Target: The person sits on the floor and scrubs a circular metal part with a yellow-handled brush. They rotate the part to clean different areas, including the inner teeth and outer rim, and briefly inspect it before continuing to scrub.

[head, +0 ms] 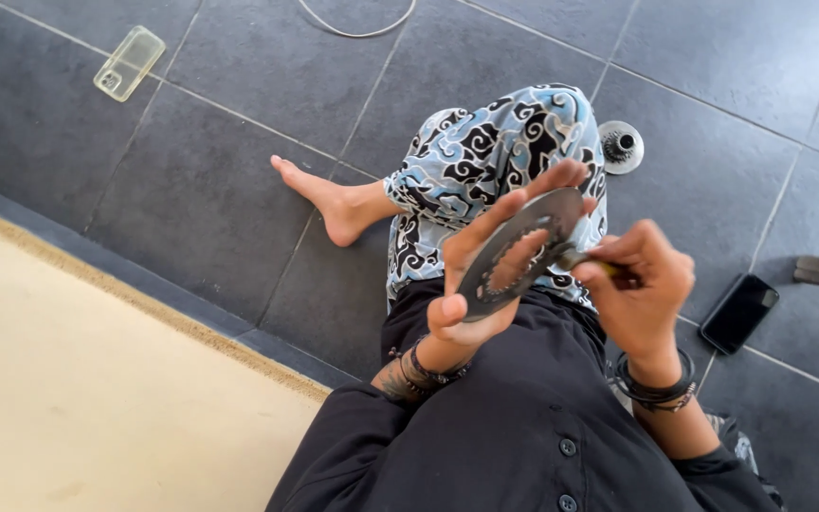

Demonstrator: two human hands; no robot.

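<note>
My left hand (474,284) grips a flat grey metal ring plate (514,254) with a toothed inner hole, held upright over my lap, fingers behind it and thumb on its lower edge. My right hand (639,289) is closed around a small tool with a yellowish handle (609,269), its tip against the plate's right edge. Most of the tool is hidden inside the fist. Both wrists wear dark bracelets.
I sit on dark grey floor tiles in patterned shorts, bare foot (319,194) stretched out. A round metal part (620,147) lies past my knee. A black phone (739,313) is at right, a clear phone case (129,63) at top left, a beige mat (78,379) at left.
</note>
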